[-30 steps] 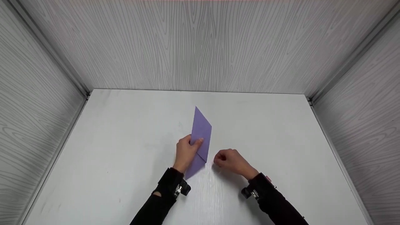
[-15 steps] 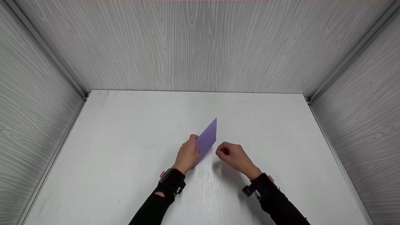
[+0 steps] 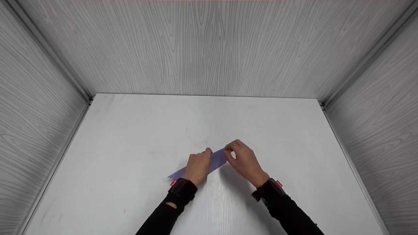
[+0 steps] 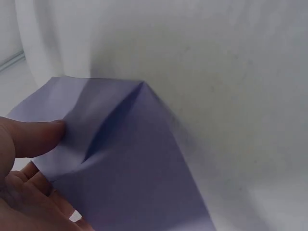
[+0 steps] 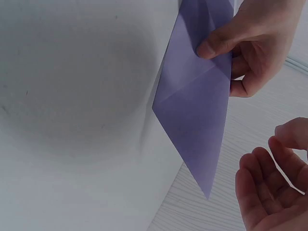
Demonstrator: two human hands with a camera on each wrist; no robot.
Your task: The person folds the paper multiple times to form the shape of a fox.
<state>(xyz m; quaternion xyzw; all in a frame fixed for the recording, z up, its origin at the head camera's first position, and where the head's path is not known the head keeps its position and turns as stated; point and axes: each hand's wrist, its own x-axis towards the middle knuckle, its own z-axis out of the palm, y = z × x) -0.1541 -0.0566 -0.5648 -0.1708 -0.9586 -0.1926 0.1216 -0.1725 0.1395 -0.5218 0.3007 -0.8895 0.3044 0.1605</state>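
Currently, the left hand (image 3: 198, 165) pinches folded purple paper (image 3: 216, 161) over the counter (image 3: 277, 130). Just beside it, the empty right hand (image 3: 245, 161) has loosely curled fingers.

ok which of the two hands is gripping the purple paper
The left hand: its thumb presses on the face of the folded purple paper. The right hand is apart from it in the right wrist view.

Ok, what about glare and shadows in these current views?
Head: a pale streak of glare on the white tabletop, a soft shadow beside the right sleeve; left wrist: purple paper dimly lit, a darker patch along a crease; right wrist: a broad, soft-edged shadow across the picture's upper left.
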